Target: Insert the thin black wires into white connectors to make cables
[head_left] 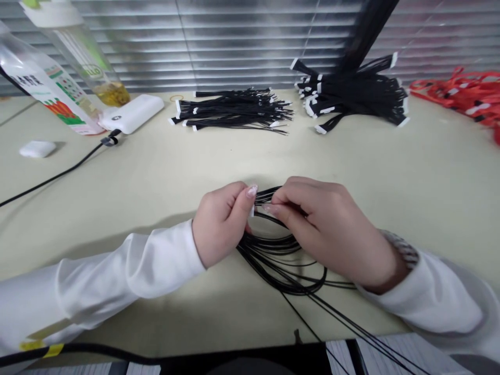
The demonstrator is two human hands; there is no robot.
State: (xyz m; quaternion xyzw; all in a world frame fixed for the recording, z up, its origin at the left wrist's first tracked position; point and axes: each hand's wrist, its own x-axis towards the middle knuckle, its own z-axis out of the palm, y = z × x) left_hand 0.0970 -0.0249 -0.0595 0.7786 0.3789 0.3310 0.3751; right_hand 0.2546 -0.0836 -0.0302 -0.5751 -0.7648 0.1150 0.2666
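Near the middle of the table, my left hand [222,223] is closed on the end of a bundle of black wires [281,284], with a small white piece [252,210] showing at the thumb. My right hand [332,229] pinches black wires just right of the left thumb, fingertips close to that white piece. Below both hands the wires curve in loops, and several loose strands run to the lower right past the table's front edge. The wire ends inside the left fist are hidden.
At the back lie a pile of black wires with white connectors [234,108], a larger black bundle [351,94] and red cables [469,99]. Bottles [58,86], a white power bank [135,113] and a white case [37,149] are on the left. A black cable [58,176] crosses there.
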